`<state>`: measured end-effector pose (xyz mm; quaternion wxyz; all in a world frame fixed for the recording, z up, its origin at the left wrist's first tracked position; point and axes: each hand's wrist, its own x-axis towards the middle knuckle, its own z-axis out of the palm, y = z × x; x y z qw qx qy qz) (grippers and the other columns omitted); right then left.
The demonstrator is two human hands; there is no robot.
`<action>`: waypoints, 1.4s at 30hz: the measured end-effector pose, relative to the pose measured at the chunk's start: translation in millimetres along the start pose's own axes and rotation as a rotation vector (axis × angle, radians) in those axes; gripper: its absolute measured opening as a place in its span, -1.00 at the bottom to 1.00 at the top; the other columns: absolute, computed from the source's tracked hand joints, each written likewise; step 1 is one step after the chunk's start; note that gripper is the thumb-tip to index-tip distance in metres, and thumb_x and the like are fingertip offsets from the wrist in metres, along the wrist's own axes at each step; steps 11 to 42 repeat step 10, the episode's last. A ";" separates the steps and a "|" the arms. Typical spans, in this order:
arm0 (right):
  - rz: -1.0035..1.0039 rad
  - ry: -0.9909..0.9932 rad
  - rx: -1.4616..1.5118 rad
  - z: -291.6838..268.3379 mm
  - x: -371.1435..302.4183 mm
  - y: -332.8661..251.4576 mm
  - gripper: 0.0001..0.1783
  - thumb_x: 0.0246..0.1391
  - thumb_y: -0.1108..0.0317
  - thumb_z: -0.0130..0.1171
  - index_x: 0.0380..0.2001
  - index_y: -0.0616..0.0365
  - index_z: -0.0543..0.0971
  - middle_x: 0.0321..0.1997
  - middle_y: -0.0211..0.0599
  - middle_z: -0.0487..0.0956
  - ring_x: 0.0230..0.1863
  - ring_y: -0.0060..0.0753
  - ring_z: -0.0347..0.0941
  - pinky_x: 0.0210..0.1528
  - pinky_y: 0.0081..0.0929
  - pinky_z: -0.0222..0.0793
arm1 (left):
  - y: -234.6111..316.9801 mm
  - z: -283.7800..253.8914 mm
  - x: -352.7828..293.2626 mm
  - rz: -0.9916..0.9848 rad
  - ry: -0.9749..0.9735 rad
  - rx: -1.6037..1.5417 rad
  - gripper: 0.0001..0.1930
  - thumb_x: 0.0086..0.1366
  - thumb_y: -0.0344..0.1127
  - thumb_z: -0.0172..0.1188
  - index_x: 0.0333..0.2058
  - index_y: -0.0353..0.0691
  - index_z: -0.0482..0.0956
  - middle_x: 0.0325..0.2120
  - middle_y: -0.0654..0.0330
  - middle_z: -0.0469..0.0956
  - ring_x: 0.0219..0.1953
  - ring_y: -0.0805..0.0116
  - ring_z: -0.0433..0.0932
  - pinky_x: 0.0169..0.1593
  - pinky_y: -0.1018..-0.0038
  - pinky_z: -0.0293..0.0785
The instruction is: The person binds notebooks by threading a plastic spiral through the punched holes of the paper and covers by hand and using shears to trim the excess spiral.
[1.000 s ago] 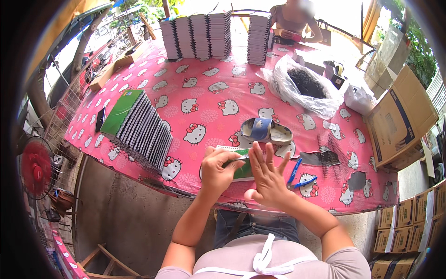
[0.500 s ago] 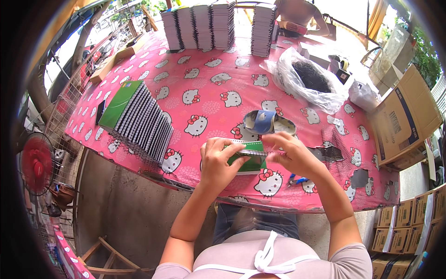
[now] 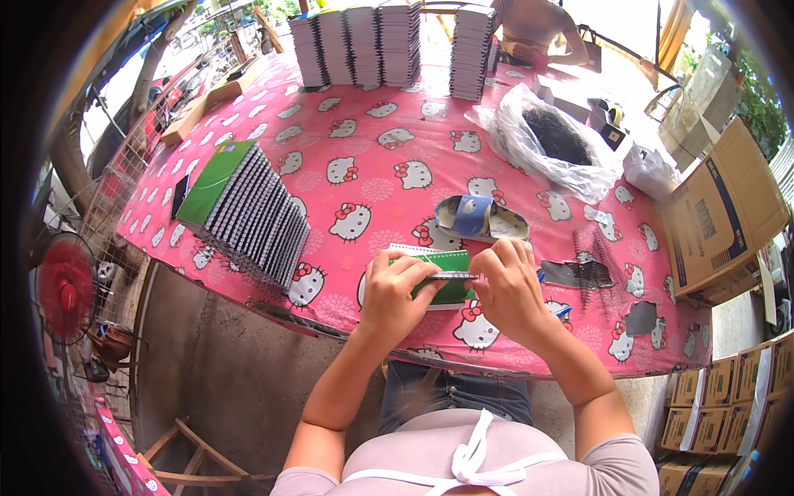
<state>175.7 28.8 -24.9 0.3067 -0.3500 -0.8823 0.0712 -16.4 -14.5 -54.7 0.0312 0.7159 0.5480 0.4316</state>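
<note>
A small green-covered notebook (image 3: 453, 294) lies on the table in front of me, with a row of punched holes along its white far edge. My left hand (image 3: 399, 285) is closed on it, thumb and fingers pinching a dark binding coil (image 3: 451, 275) that runs across the green cover. My right hand (image 3: 511, 285) is closed at the coil's right end. Two blue handles of what looks like pliers (image 3: 563, 312) stick out beside this hand; the jaws are hidden by the fingers. Just beyond lies a blue patterned slipper (image 3: 463, 217).
A tall stack of green coil-bound notebooks (image 3: 248, 219) stands at left. More notebook stacks (image 3: 356, 50) line the far edge, near a seated person (image 3: 533, 29). A plastic bag with black coils (image 3: 558, 136) and an open carton (image 3: 724, 207) are at right. A red fan (image 3: 66, 285) stands left.
My right hand has come in to the coil's end and closed there, its fingers now bunched. The blue handles have swung to the right with it. My left hand has shifted slightly rightward.
</note>
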 end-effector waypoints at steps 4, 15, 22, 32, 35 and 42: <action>-0.035 0.098 0.041 6.1 4.4 -1.4 -0.78 -0.16 0.37 0.31 -0.39 0.08 0.52 -0.39 -0.30 0.42 -0.21 -0.14 0.36 -0.03 -0.18 0.18 | 2.8 -0.2 2.7 -0.007 -0.016 0.013 -0.80 -0.05 -0.38 0.39 -0.38 -0.15 0.65 -0.38 0.20 0.62 -0.15 0.14 0.46 -0.03 0.23 0.35; 0.052 0.109 0.025 11.3 -1.1 -7.4 -0.77 -0.19 0.39 0.31 -0.38 0.04 0.52 -0.38 -0.32 0.42 -0.20 -0.18 0.35 -0.11 -0.22 0.19 | 0.1 -2.8 -0.7 -0.054 -0.069 -0.005 -0.77 -0.05 -0.36 0.39 -0.34 -0.14 0.65 -0.37 0.19 0.62 -0.11 0.14 0.46 0.00 0.20 0.33; 0.052 0.109 0.025 11.3 -1.1 -7.4 -0.77 -0.19 0.39 0.31 -0.38 0.04 0.52 -0.38 -0.32 0.42 -0.20 -0.18 0.35 -0.11 -0.22 0.19 | 0.1 -2.8 -0.7 -0.054 -0.069 -0.005 -0.77 -0.05 -0.36 0.39 -0.34 -0.14 0.65 -0.37 0.19 0.62 -0.11 0.14 0.46 0.00 0.20 0.33; 0.052 0.109 0.025 11.3 -1.1 -7.4 -0.77 -0.19 0.39 0.31 -0.38 0.04 0.52 -0.38 -0.32 0.42 -0.20 -0.18 0.35 -0.11 -0.22 0.19 | 0.1 -2.8 -0.7 -0.054 -0.069 -0.005 -0.77 -0.05 -0.36 0.39 -0.34 -0.14 0.65 -0.37 0.19 0.62 -0.11 0.14 0.46 0.00 0.20 0.33; 0.052 0.109 0.025 11.3 -1.1 -7.4 -0.77 -0.19 0.39 0.31 -0.38 0.04 0.52 -0.38 -0.32 0.42 -0.20 -0.18 0.35 -0.11 -0.22 0.19 | 0.1 -2.8 -0.7 -0.054 -0.069 -0.005 -0.77 -0.05 -0.36 0.39 -0.34 -0.14 0.65 -0.37 0.19 0.62 -0.11 0.14 0.46 0.00 0.20 0.33; 0.052 0.109 0.025 11.3 -1.1 -7.4 -0.77 -0.19 0.39 0.31 -0.38 0.04 0.52 -0.38 -0.32 0.42 -0.20 -0.18 0.35 -0.11 -0.22 0.19 | 0.1 -2.8 -0.7 -0.054 -0.069 -0.005 -0.77 -0.05 -0.36 0.39 -0.34 -0.14 0.65 -0.37 0.19 0.62 -0.11 0.14 0.46 0.00 0.20 0.33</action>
